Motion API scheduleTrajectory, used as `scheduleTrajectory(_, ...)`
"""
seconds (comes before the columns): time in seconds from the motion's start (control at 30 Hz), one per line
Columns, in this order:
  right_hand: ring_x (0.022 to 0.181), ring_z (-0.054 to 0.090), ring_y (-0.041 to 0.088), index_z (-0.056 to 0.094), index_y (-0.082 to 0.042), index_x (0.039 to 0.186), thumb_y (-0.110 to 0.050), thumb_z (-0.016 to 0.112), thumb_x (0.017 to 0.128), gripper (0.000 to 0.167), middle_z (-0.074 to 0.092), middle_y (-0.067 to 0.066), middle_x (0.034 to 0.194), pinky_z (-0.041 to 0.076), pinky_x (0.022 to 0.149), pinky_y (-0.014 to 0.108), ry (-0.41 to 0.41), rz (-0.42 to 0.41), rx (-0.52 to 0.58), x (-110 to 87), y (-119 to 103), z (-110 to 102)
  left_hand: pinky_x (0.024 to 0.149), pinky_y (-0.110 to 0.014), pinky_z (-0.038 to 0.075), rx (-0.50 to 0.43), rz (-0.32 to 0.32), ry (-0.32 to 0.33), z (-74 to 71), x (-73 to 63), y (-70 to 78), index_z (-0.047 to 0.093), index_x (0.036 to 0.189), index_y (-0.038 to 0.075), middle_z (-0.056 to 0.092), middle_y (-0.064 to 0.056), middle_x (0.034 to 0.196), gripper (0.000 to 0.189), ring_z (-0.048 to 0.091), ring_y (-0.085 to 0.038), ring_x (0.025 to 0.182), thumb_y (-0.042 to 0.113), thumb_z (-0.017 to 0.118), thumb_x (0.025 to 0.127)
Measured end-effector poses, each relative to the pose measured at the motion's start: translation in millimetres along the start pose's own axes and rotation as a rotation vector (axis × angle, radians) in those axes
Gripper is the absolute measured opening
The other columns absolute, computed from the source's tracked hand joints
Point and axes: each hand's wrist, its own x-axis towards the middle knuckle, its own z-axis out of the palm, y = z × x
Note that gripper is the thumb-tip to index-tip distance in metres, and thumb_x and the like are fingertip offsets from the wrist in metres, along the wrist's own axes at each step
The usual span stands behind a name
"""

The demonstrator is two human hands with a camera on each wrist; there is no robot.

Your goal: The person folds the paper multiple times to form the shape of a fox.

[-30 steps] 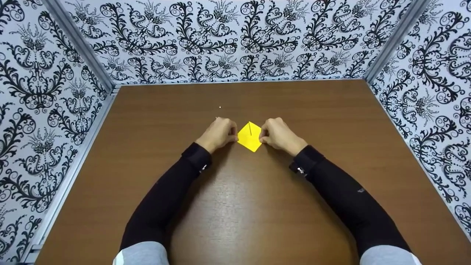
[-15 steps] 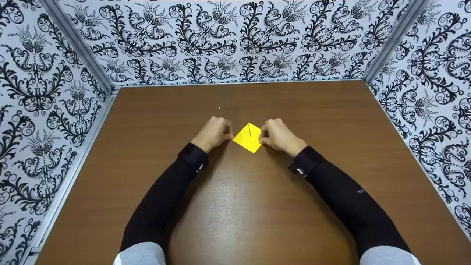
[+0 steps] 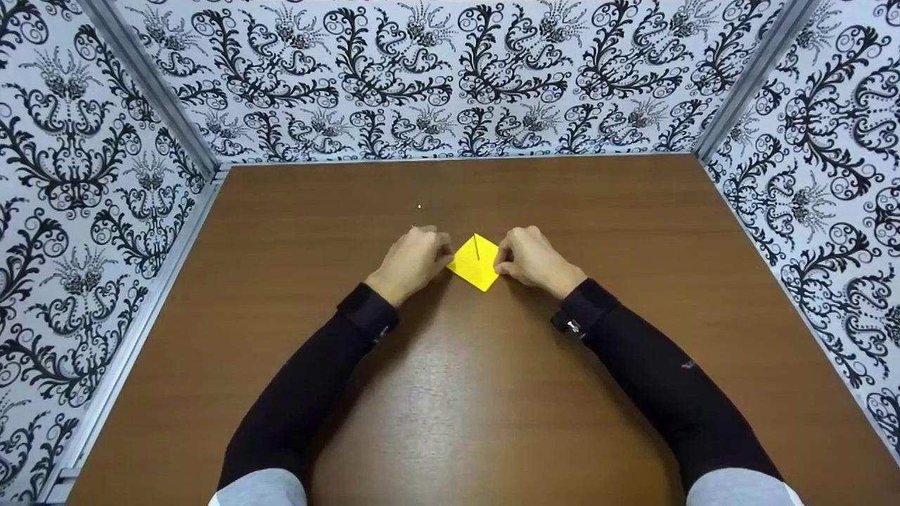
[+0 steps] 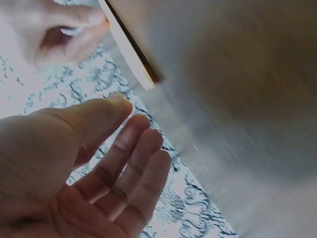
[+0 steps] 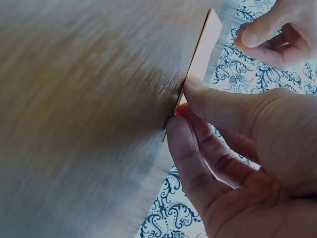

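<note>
A small yellow folded paper (image 3: pixel 477 270), diamond-shaped with a dark slit line running down from its top point, lies on the brown table. My right hand (image 3: pixel 538 261) pinches its right corner between thumb and fingers; the right wrist view shows the paper (image 5: pixel 205 47) as a thin edge-on strip in that pinch. At the left corner is my left hand (image 3: pixel 415 260), overlapping it in the head view. From the left wrist, the left hand (image 4: pixel 114 163) appears with loosely bent fingers and nothing between them, a short gap away from the paper (image 4: pixel 130 49).
The wooden table (image 3: pixel 436 393) spreads around both hands. Black-and-white patterned walls (image 3: pixel 394 77) stand at the back and sides, joined by grey metal posts (image 3: pixel 151 84). A tiny white speck (image 3: pixel 420 206) sits behind the left hand.
The left hand first slid left to the paper's corner tip, then rose off it and shifted slightly right. My right hand keeps its pinch, and the paper has hardly moved.
</note>
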Motion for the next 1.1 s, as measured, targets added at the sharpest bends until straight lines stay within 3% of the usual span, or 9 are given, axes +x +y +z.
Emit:
scheduleTrajectory(0.13, 0.090, 0.077, 0.028, 0.093, -0.004, 0.102, -0.010, 0.091, 0.103, 0.006, 0.088, 0.013, 0.107, 0.066, 0.085, 0.041, -0.005, 0.005, 0.005, -1.0, 0, -1, 0.092, -0.044, 0.072, 0.041, 0.059, -0.020, 6.0, -7.0, 13.8, 0.087, 0.118, 0.003, 0.082, -0.015, 0.112, 0.013, 0.082, -0.032, 0.103, 0.011, 0.086, 0.107)
scheduleTrajectory(0.4, 0.086, 0.073, 0.025, 0.093, -0.004, 0.102, -0.011, 0.092, 0.101, 0.006, 0.088, 0.012, 0.102, 0.063, 0.083, 0.039, -0.009, 0.010, 0.010, -1.6, -1, 0, 0.092, -0.054, 0.073, 0.139, 0.097, -0.073, 21.5, -17.5, 34.8, 0.088, 0.127, 0.006, 0.082, -0.017, 0.126, 0.023, 0.078, -0.038, 0.114, 0.019, 0.088, 0.107)
scheduleTrajectory(0.6, 0.088, 0.074, 0.026, 0.093, -0.004, 0.098, -0.009, 0.093, 0.100, 0.005, 0.089, 0.011, 0.101, 0.063, 0.085, 0.041, 0.013, 0.003, 0.013, -1.7, 0, 0, 0.098, -0.053, 0.071, 0.112, 0.105, -0.129, 29.1, -16.5, 38.5, 0.089, 0.125, 0.007, 0.083, -0.019, 0.130, 0.018, 0.077, -0.041, 0.115, 0.011, 0.084, 0.109)
scheduleTrajectory(0.9, 0.088, 0.074, 0.025, 0.093, -0.005, 0.098, -0.010, 0.092, 0.101, 0.006, 0.089, 0.010, 0.098, 0.064, 0.085, 0.041, 0.011, -0.004, 0.010, -7.7, -2, 3, 0.095, -0.055, 0.070, 0.096, 0.117, -0.147, 27.4, -13.6, 38.6, 0.091, 0.107, 0.005, 0.086, -0.017, 0.110, 0.012, 0.079, -0.041, 0.104, 0.008, 0.080, 0.109)
scheduleTrajectory(1.1, 0.087, 0.073, 0.024, 0.093, -0.007, 0.096, -0.010, 0.092, 0.101, 0.005, 0.090, 0.009, 0.100, 0.061, 0.084, 0.039, 0.004, 0.013, 0.016, -10.5, -4, 1, 0.087, -0.054, 0.070, 0.046, 0.133, -0.103, 26.0, -8.3, 33.5, 0.090, 0.094, 0.003, 0.084, -0.017, 0.097, 0.015, 0.080, -0.037, 0.092, 0.009, 0.083, 0.106)
